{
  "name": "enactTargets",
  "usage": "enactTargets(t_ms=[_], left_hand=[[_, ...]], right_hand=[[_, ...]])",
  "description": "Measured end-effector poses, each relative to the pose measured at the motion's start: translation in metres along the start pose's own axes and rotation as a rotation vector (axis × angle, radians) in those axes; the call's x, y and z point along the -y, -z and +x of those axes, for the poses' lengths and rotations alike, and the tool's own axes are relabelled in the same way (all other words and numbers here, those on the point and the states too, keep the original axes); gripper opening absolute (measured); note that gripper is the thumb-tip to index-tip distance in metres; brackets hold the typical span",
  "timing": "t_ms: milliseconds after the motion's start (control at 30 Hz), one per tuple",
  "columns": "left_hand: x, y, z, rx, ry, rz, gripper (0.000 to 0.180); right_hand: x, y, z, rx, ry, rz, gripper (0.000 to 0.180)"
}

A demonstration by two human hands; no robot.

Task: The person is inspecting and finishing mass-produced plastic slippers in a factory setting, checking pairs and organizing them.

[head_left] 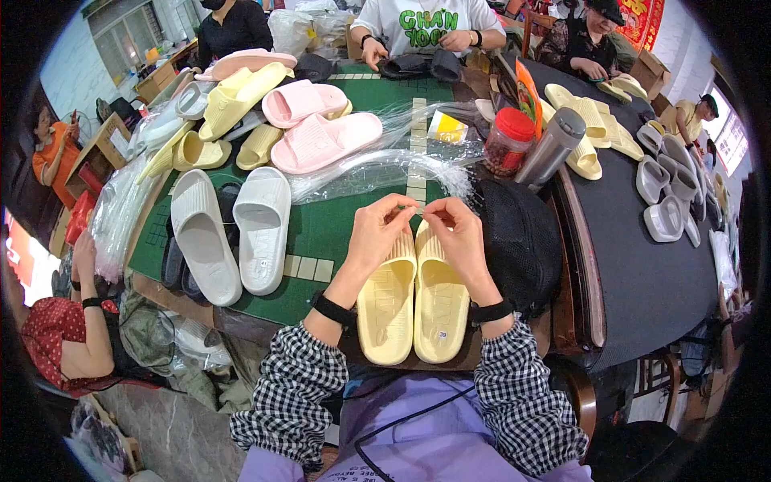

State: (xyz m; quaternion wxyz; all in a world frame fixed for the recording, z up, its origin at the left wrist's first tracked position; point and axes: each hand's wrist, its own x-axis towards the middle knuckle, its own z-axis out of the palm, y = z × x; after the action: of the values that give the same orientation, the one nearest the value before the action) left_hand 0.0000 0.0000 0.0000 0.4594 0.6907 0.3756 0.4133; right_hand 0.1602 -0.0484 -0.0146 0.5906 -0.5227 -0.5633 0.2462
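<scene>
Near the front edge of the green counter (pixel 321 233), both hands raised just above a pair of pale yellow slides (pixel 414 301) lying side by side, toes pointing away. Left hand (pixel 377 233) and right hand (pixel 458 237) meeting at the fingertips, each grip narrow and pinched on a thin strip of clear plastic film (pixel 411 209), probably the mouth of a bag, though too small to tell for sure.

Judged by look: film very light, limp and slippery, prone to cling and tear; best taken at its edge between thumb and forefinger, as now. Slides likely soft foam, light, springy, not fragile; easiest held by the strap or by pinching both heels together.

Just beyond the hands, a loose heap of clear plastic bags (pixel 385 165) spread across the counter. On the heel of the right-hand slide, a small round white sticker (pixel 442 334). Farther back, a small yellow and white packet (pixel 446 127) under the bags, a clear jar with a red lid (pixel 508 142), and a grey steel flask (pixel 551 147) beside it. Behind the jar, an upright orange packet (pixel 528 95). At upper right, a red hanging sign (pixel 642 18) with gold marks. Left of the hands, white slides (pixel 229 233); farther back, pink slides (pixel 317 120).
</scene>
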Motion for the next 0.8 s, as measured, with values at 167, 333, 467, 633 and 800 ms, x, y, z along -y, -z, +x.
enactTargets(t_ms=[167, 333, 467, 633, 800], left_hand=[[0.0028, -0.0047, 0.0006, -0.026, -0.147, -0.009, 0.012], [0.0033, -0.0050, 0.0014, -0.034, -0.184, 0.023, 0.011], [0.0009, -0.0052, 0.0008, -0.056, -0.167, 0.035, 0.006], [0.0007, -0.0051, -0.0008, -0.088, -0.191, 0.048, 0.006], [0.0068, -0.0033, 0.0015, -0.002, -0.075, -0.020, 0.009]], right_hand=[[0.0044, 0.0017, -0.0007, 0.009, 0.087, -0.136, 0.008], [0.0056, 0.0014, -0.0008, 0.028, 0.062, -0.145, 0.009], [0.0041, 0.0004, -0.0013, 0.019, 0.097, -0.154, 0.009], [0.0006, 0.0009, -0.0008, 0.017, 0.090, -0.180, 0.009], [0.0016, 0.0011, -0.0006, 0.060, 0.050, -0.144, 0.010]])
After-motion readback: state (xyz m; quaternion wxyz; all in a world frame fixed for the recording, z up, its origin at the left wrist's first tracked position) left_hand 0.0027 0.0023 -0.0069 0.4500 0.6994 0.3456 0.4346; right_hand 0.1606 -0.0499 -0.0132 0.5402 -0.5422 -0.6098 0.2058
